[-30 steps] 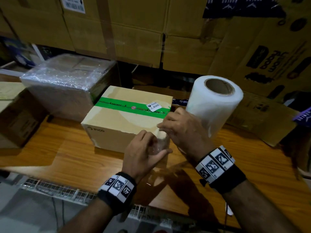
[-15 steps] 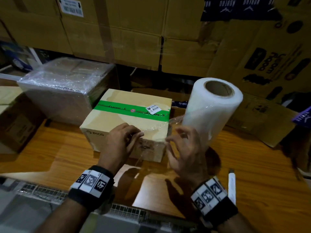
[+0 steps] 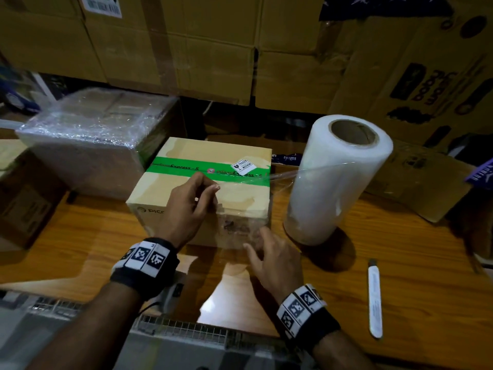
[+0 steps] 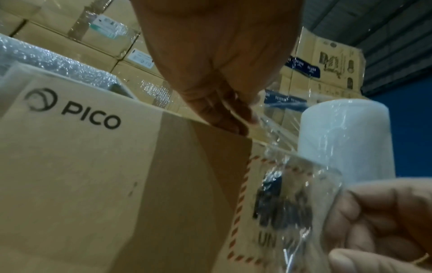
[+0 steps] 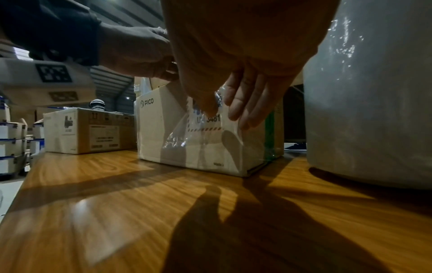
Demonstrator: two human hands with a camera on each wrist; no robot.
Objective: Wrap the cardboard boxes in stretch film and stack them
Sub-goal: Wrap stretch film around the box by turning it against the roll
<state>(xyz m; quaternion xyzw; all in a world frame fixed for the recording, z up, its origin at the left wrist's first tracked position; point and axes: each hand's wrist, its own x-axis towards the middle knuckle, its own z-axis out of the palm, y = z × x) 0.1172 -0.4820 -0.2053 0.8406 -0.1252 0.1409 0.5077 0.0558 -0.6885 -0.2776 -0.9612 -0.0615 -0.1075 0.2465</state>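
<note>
A tan cardboard box with a green tape band sits mid-table. To its right a stretch film roll stands upright. A clear sheet of film runs from the roll over the box's right top corner and down its front face. My left hand rests on the box top and pinches the film's edge. My right hand is low at the box's front face, fingers straight, pressing the film against it.
A film-wrapped box stands at the back left, a brown carton at the table's left edge. A white cutter lies on the wooden table at the front right. Large stacked cartons wall off the back.
Both hands left the roll's side. The left hand drew the film's end leftward over the box top; the right hand dropped to the box's front face.
</note>
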